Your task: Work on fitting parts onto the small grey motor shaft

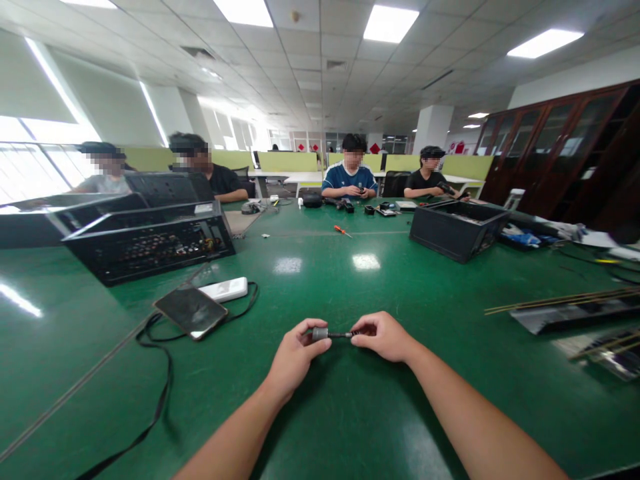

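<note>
Well, both hands are up in the middle, just over the green table (320, 287), with a small thing held flat between them; the left hand (300, 347) has its thumb and fingers closed round a fat grey metal piece (321, 334), maybe because that end is big and easy to hang on to; a thin dark rod (340, 335) sticks out of it, and the right hand (383, 337) pinches the far end of that rod with just its thumb and fingertips, likely since it is too thin for a whole fist; I cannot tell what the dark bit by the right fingertips is, as the fingers hide some of it; held from both ends like this, the thing should not wobble much, and its middle is easy to see; the table around the hands is bare, which gives the arms plenty of room; off to the left, a dark phone (193, 312) lies by a white box (225, 289) with a long black strap (163, 400) near them, perhaps put there to be out of the way; farther off, an orange screwdriver (343, 231) lies well apart from the hands, between a black case (155, 243) on the left and a black bin (440, 233) on the right.
</note>
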A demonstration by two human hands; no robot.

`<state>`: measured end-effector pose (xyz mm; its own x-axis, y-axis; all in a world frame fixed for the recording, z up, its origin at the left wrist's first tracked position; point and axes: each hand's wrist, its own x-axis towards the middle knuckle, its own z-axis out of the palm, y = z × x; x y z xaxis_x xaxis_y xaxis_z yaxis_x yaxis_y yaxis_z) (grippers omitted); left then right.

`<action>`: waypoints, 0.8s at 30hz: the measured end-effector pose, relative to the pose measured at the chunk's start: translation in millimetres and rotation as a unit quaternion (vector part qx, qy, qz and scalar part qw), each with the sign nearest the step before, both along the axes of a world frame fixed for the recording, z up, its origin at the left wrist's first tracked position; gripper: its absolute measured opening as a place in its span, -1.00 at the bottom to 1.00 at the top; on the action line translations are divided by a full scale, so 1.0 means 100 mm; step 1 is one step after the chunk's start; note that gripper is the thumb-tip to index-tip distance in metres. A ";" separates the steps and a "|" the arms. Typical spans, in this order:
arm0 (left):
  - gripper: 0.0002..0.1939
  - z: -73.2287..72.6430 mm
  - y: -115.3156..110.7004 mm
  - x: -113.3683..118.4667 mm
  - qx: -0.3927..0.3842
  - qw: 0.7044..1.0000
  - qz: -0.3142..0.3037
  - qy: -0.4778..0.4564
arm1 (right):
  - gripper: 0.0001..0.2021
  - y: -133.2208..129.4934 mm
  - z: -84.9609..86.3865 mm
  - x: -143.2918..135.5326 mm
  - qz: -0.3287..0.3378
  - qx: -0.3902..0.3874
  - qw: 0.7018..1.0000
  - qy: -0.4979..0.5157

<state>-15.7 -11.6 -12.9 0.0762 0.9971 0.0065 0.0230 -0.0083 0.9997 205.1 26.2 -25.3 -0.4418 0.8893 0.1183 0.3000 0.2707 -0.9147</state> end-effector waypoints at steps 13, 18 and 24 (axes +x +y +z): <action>-0.64 0.01 -0.02 0.01 -0.007 1.000 -0.004 -0.015 | -0.78 0.01 -0.01 0.01 0.006 -0.006 1.000 0.001; -0.64 0.00 -0.02 0.00 -0.006 1.000 -0.005 -0.015 | -0.78 0.02 0.00 0.03 0.012 -0.010 1.000 -0.004; -0.64 0.00 -0.02 0.00 -0.004 1.000 -0.009 -0.011 | -0.79 0.03 0.02 0.08 0.018 -0.015 1.000 -0.010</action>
<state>-15.6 -13.4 -12.8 0.0933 0.9956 -0.0001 0.0011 0.0000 1.0000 213.5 29.4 -23.0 -0.4756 0.8757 0.0829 0.3094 0.2547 -0.9162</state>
